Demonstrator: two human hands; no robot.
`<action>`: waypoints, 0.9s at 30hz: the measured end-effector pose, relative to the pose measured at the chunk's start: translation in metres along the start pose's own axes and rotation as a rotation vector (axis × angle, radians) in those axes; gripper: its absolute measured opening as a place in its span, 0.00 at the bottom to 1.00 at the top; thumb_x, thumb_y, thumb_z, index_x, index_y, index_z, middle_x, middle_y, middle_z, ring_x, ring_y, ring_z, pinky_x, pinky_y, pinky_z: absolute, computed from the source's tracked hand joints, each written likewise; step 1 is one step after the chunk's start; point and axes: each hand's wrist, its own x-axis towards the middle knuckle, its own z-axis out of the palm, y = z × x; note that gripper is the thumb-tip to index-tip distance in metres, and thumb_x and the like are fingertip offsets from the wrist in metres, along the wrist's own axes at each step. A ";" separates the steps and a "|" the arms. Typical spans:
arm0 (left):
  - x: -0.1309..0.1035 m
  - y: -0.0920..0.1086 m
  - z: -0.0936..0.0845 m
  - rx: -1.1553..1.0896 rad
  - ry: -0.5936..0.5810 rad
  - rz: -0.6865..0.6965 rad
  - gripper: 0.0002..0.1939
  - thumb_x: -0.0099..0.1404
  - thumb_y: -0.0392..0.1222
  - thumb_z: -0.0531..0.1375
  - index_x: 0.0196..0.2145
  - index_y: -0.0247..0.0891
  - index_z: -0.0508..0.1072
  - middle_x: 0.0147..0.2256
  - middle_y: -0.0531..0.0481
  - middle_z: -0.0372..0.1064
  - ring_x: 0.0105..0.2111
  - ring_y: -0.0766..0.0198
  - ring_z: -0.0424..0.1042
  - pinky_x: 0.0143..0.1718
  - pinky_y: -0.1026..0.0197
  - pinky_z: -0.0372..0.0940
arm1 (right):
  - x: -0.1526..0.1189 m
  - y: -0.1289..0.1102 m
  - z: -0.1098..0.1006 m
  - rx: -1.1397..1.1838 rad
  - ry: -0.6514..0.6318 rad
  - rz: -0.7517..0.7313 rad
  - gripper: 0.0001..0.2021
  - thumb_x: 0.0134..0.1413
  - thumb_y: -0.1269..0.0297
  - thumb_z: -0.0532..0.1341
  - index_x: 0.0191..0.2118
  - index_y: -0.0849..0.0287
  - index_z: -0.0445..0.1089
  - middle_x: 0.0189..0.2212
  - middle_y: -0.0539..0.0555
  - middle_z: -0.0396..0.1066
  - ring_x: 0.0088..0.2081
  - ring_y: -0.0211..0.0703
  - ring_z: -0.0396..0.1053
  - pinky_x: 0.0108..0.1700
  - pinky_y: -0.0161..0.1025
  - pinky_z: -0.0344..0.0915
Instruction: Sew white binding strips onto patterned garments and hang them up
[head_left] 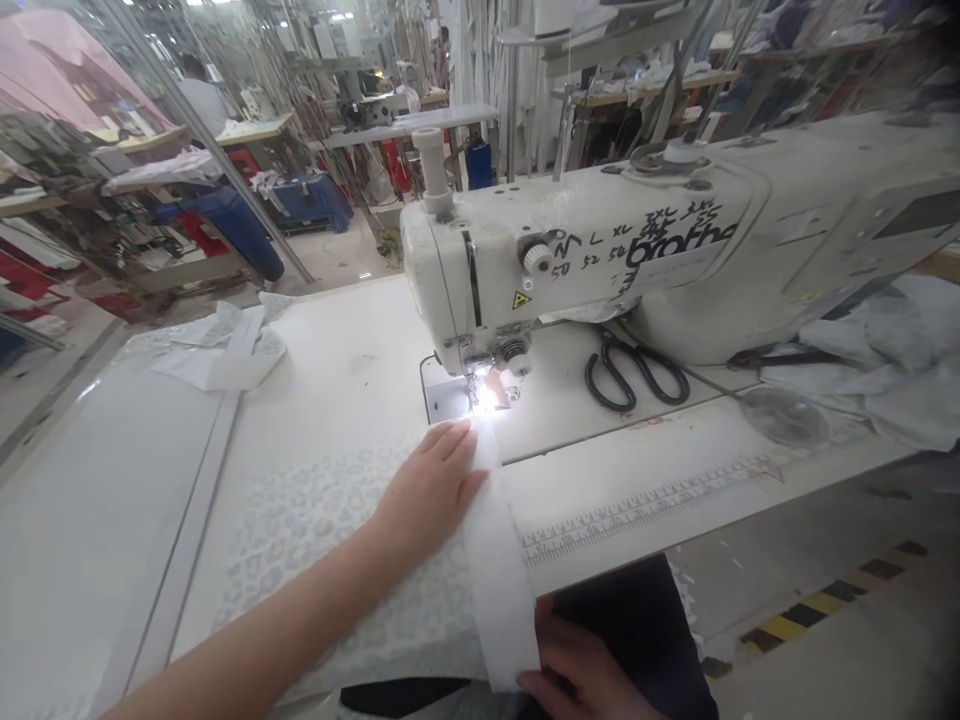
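Note:
My left hand (435,480) lies on a pale, spotted fabric (315,530), fingers stretched flat toward the needle area. Its fingertips touch the upper end of a white fabric strip (501,575), just in front of the lit presser foot (474,392) of a white sewing machine (517,260). At the table's front edge, my right hand (581,665) is closed on the strip's lower end, thumb and fingers at its right side. The strip runs along the right edge of the spotted fabric up to the foot. Glare hides the needle point.
Black-handled scissors (634,370) lie under the machine arm. A printed ruler scale (645,510) runs along the table's front right. Crumpled fabric (892,350) rests at the right, and more cloth pieces (232,350) at the back left. Other sewing stations stand behind.

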 end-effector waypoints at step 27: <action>-0.005 0.001 0.000 -0.071 -0.042 -0.004 0.19 0.66 0.42 0.49 0.53 0.34 0.59 0.57 0.41 0.56 0.59 0.53 0.51 0.58 0.47 0.56 | 0.013 -0.014 -0.015 -0.098 0.132 -0.215 0.13 0.62 0.63 0.51 0.37 0.59 0.72 0.33 0.56 0.72 0.36 0.41 0.69 0.39 0.33 0.67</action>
